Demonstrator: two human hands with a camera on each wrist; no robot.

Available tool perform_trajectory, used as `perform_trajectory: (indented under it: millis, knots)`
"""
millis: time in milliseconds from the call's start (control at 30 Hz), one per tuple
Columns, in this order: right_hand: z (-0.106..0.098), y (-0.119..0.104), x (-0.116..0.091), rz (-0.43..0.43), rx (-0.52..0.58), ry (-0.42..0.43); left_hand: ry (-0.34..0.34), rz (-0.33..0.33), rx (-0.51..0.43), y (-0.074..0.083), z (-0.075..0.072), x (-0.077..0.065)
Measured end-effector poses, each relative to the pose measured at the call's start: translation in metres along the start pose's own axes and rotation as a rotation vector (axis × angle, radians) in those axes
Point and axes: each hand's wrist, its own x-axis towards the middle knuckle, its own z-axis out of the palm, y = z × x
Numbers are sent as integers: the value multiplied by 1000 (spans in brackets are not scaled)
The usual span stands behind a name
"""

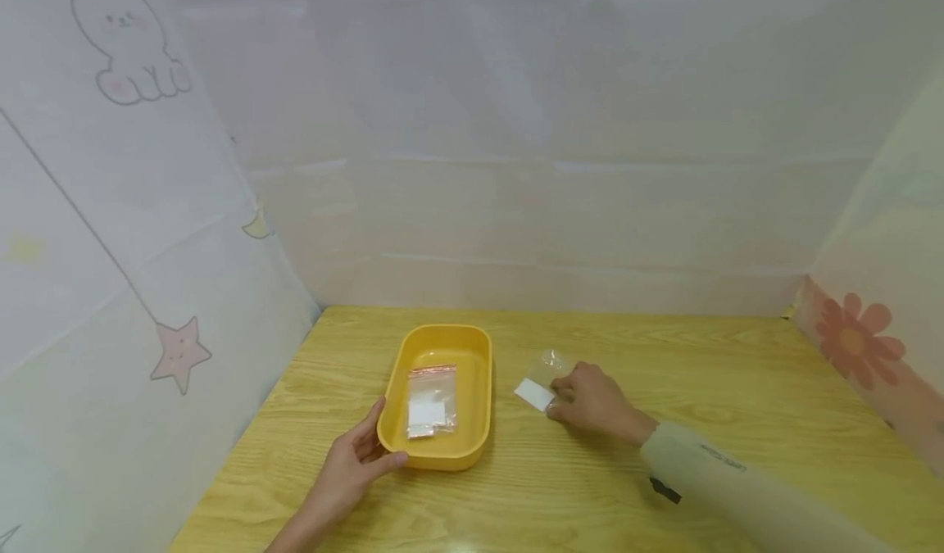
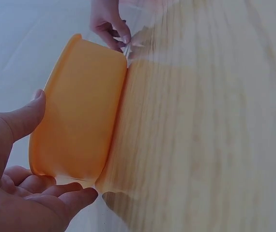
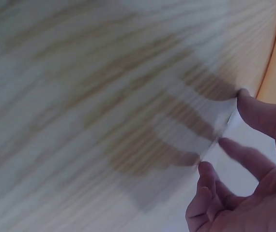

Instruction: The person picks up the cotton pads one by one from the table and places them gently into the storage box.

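Note:
A yellow plastic tray (image 1: 472, 460) stands on the wooden table with one or more clear zip bags (image 1: 432, 397) lying in it, showing a red seal strip and a white patch. At the tray's near left corner my left hand (image 1: 347, 460) holds its walls, thumb on one side and fingers on the other. To the right of the tray lies another small clear bag (image 1: 549, 364) with a white piece (image 1: 534, 394) at its near end. My right hand (image 1: 592, 403) grips this bag's right edge, fingertips down at the tabletop. In the right wrist view only a sliver of the bag shows.
The wood-grain table (image 1: 723, 373) extends right of the right hand. Pale cloth walls (image 1: 560, 209) border the table at the back, left and right. A small dark piece (image 1: 665, 490) shows under the right sleeve.

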Motion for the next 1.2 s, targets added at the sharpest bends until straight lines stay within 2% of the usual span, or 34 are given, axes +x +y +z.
perform_trajectory:
  millis: [100, 333, 500, 600, 800, 1200]
  knots:
    - [-2, 10, -3, -20, 5, -32, -2, 7, 8, 0, 0, 0]
    - [-16, 33, -13, -133, 76, -109, -24, 28, 0, -2, -1, 1]
    - [-21, 41, -22, -172, 135, -104, -31, 29, -21, -2, -2, 1]
    - [-19, 43, -27, -165, 158, -69, -27, 25, -24, -2, -1, 1]
    - [-12, 45, -32, -122, 112, -9, -16, 18, 3, -1, 0, 0]
    - [-4, 45, -30, -125, 80, 4, -14, 18, 0, -1, -1, 0]
